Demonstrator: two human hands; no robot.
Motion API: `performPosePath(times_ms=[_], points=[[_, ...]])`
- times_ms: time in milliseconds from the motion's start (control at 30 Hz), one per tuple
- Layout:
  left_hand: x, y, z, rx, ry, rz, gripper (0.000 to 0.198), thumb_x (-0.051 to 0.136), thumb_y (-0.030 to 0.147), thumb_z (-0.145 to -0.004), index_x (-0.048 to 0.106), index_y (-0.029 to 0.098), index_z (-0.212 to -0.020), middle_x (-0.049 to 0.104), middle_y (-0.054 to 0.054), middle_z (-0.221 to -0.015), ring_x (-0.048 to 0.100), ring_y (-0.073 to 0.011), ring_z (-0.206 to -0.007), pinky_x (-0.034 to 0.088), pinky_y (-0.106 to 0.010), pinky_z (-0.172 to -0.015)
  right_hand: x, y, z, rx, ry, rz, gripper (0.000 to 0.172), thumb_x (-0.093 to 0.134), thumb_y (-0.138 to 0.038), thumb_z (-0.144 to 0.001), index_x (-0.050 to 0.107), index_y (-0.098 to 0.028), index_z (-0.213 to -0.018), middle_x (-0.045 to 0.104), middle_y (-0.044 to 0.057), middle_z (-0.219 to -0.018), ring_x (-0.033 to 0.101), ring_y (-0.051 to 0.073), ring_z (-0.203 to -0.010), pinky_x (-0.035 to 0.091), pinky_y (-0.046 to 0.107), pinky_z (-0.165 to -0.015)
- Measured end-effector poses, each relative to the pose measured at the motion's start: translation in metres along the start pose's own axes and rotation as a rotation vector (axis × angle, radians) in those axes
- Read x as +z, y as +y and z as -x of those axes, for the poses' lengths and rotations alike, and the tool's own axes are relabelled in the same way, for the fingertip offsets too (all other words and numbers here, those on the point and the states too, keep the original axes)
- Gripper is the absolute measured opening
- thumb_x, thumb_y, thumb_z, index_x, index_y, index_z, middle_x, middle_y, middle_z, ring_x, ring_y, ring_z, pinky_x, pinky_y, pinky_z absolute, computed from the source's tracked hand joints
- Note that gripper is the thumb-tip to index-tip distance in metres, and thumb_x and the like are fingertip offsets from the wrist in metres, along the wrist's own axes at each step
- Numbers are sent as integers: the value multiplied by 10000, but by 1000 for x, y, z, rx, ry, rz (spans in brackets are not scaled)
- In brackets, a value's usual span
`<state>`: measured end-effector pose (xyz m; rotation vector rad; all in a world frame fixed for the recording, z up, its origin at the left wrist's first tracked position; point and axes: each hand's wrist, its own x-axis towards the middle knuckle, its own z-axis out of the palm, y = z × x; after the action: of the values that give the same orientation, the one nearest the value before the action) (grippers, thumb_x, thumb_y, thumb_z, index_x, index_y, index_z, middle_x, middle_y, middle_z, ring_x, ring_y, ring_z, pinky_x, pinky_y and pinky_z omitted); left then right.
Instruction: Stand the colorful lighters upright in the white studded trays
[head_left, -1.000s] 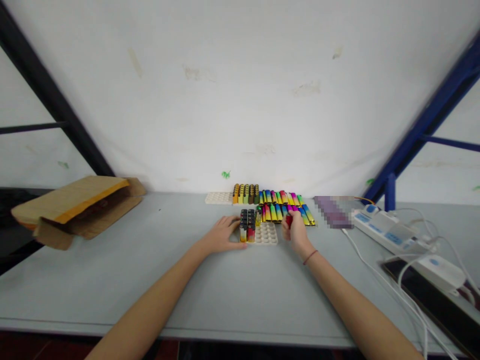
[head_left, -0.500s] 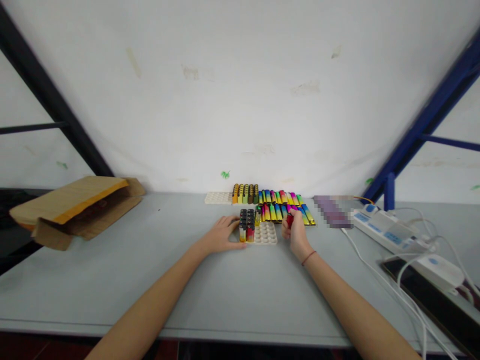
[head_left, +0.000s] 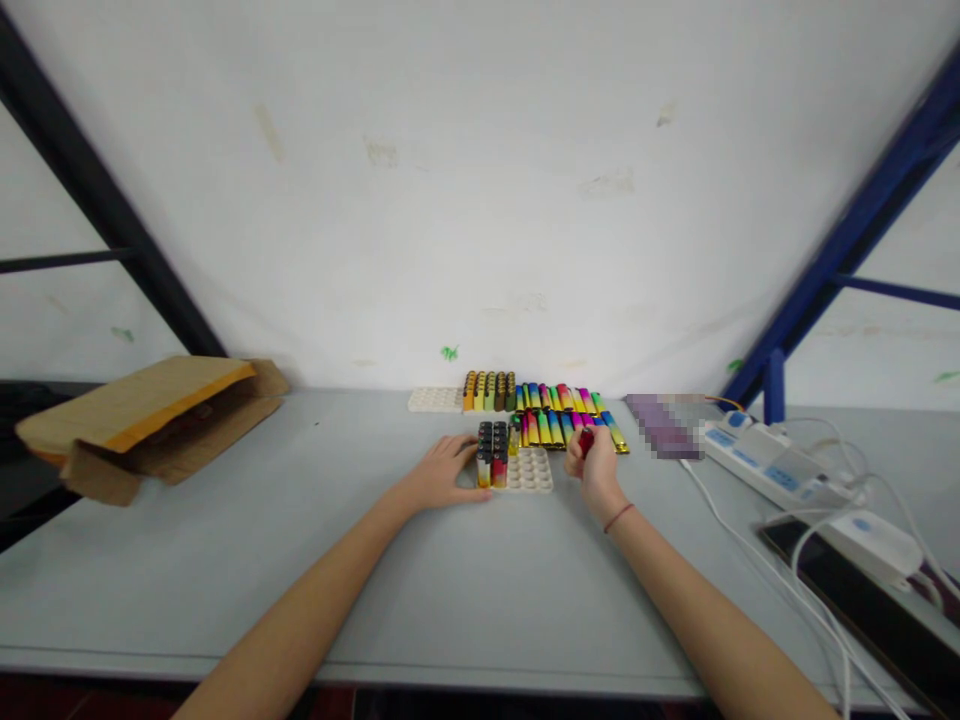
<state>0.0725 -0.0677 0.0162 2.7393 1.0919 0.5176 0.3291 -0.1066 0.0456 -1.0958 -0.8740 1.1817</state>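
My left hand (head_left: 442,474) curves around the left end of a white tray (head_left: 531,472) with round holes, its thumb along the front edge and its fingers at the back. Several black-topped lighters (head_left: 493,450) stand upright in the left part of the tray, with a yellow-green one (head_left: 514,438) beside them; holes on the right hold nothing. Just right of the tray, my right hand (head_left: 600,468) is closed around a red lighter (head_left: 586,441), raised above the table and partly hidden by the fingers. Two rows of shiny rainbow-coloured lighter-sized pieces (head_left: 556,428) lie behind the hands.
Against the wall is a second white tray (head_left: 435,399), with several yellow to dark green upright pieces (head_left: 489,391) at its right. An open cardboard box (head_left: 172,410) lies left. On the right are a blurred purple object (head_left: 664,425), power strips (head_left: 795,475), white cables and a dark flat device (head_left: 847,590).
My right hand has shifted slightly right and down, with the red lighter still in it. The left hand keeps its place at the tray.
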Motion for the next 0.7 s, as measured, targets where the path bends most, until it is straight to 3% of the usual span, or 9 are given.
performPosePath(times_ms=[133,333,433,600,700], points=[[-1,0,0,1,-10,-3,819,618,692,-740,493,139,-1331,478,-159,-1345,440,-352,-1221,331,-475,-1068,6,-6,5,77,104,-91,479,259,-462,-855,222,-235,-435,176,-66,-342,135,66,-289,113,209,-327],[-1,0,0,5,-11,-4,820,604,705,-742,489,148,-1333,478,-153,-1343,437,-346,-1226,332,-465,-1070,8,-10,8,106,77,-127,445,258,-313,-819,245,-220,-384,187,-47,-324,149,66,-292,99,213,-347],[-1,0,0,6,-8,-8,819,605,703,-744,486,147,-1334,479,-156,-1343,439,-347,-1224,330,-471,-1069,8,-9,8,82,80,-109,465,270,-353,-840,257,-222,-393,190,-51,-332,152,68,-302,101,224,-358],[0,0,0,2,-8,-4,834,604,711,-738,479,146,-1340,478,-155,-1343,442,-350,-1223,328,-475,-1069,11,-4,9,-89,-1,91,477,374,-607,-849,388,-226,-563,352,-49,-408,298,97,-369,236,243,-383],[-1,0,0,-2,-7,-2,828,615,698,-739,482,143,-1338,480,-153,-1341,444,-350,-1223,329,-469,-1071,11,-2,12,-278,-88,249,361,471,-582,-853,465,-226,-801,485,-51,-525,459,132,-492,391,255,-502]])
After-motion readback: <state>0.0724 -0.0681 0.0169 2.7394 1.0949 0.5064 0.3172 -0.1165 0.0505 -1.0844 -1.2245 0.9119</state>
